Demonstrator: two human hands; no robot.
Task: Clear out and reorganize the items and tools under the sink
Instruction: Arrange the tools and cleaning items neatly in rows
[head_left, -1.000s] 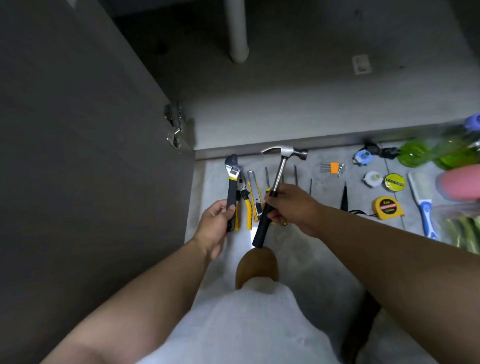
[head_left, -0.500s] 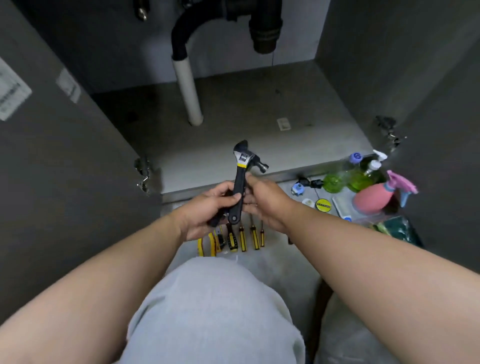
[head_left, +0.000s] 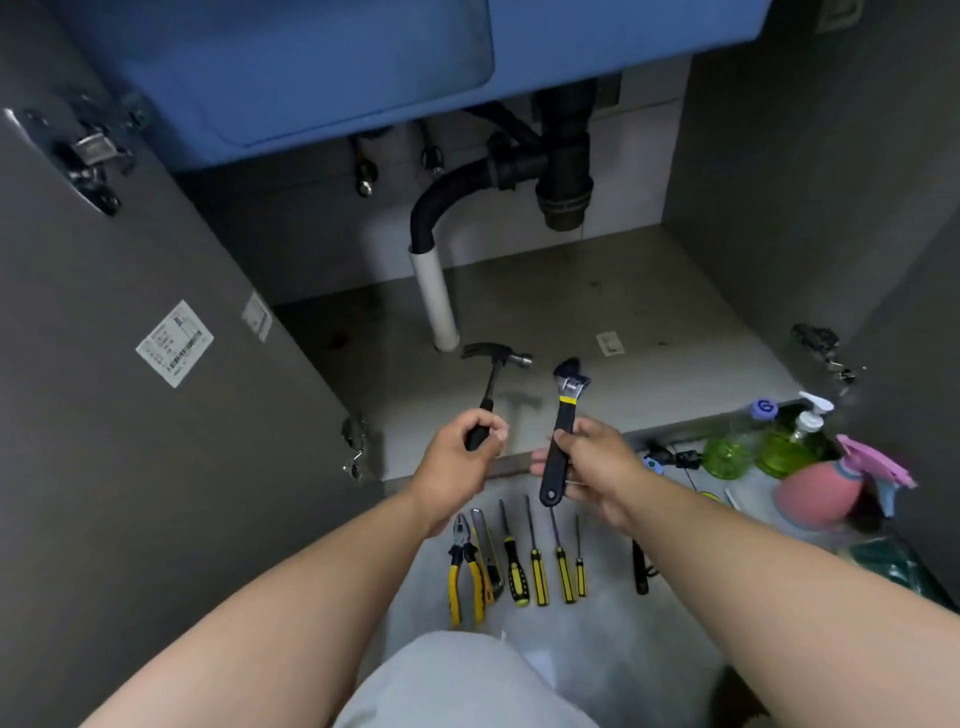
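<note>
- While both tools are held above the front edge of the grey cabinet floor (head_left: 571, 312), the left hand (head_left: 460, 452) is closed round the black grip of a steel-headed claw hammer (head_left: 496, 358), head up.
- The right hand (head_left: 597, 462) wraps the mid-handle of a black adjustable wrench with a yellow band (head_left: 563, 415), jaw end up. It is near the hammer, not touching.
- On the ground below lies a neat row: yellow-handled pliers (head_left: 465, 571), then yellow-and-black screwdrivers (head_left: 537, 571).
- At far right stand green bottles (head_left: 727, 452) and a pink spray bottle (head_left: 821, 493).
- Risk: the hammer is gripped low and top-heavy, so a careless reach inward could knock the white drain pipe (head_left: 436, 301) behind it.
- Risk: moved together, the two tools could clash.
- Risk: the wrench's tail hangs over the screwdriver row, so lowering it there would scatter the layout.
- Writing: the print on the white label on the left door (head_left: 174, 343) is too small to read, and the wrench-head markings are blurred. One blue bottle cap (head_left: 764, 407) shows what looks like "6".
</note>
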